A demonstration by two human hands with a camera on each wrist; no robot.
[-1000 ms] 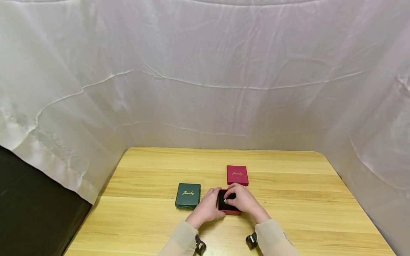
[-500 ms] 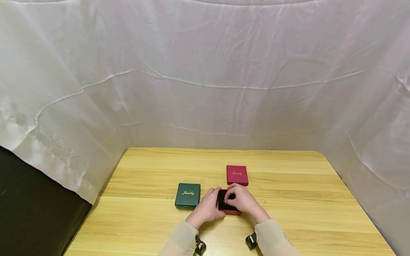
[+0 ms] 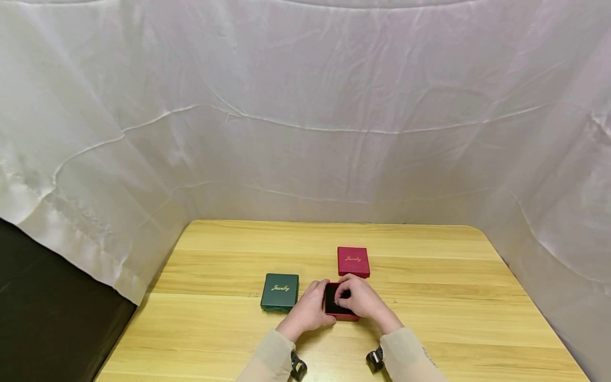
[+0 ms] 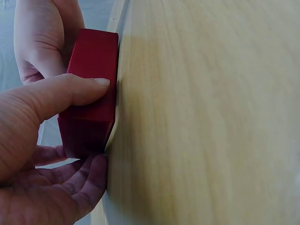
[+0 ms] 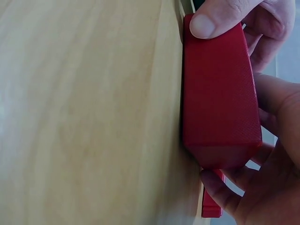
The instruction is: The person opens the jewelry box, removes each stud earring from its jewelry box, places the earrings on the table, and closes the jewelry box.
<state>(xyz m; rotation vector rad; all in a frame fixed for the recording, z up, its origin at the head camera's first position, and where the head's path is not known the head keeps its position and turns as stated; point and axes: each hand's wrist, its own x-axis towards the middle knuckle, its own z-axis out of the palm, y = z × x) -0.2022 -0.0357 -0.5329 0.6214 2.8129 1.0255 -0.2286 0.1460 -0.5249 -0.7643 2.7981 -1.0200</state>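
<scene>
My left hand (image 3: 309, 309) grips the red box base (image 3: 345, 318) from its left side. In the left wrist view, the thumb lies across the near wall of the red box (image 4: 93, 61), with fingers around the corner. Inside the box is a black lining (image 3: 330, 306). My right hand (image 3: 361, 298) reaches over the box, and its thumb and index finger pinch a tiny silvery piece of jewelry (image 3: 335, 302) at the lining. Most of that piece is hidden by the fingertips. In the right wrist view, the right hand's other fingers (image 5: 220, 190) stand beside the box corner.
The red lid (image 3: 354, 260), lettered "Jewelry", lies just behind the box. A shut green jewelry box (image 3: 280, 291) stands left of my left hand. Tiny shiny pieces (image 3: 253, 295) lie left of it, and another small piece (image 3: 394, 301) lies to the right on the wooden table (image 3: 444, 318).
The silvery piece, plainly visible at the fingertips a second ago, is now mostly hidden at the black lining. My right fingertips have shifted very slightly; the left hand and boxes stay put.
</scene>
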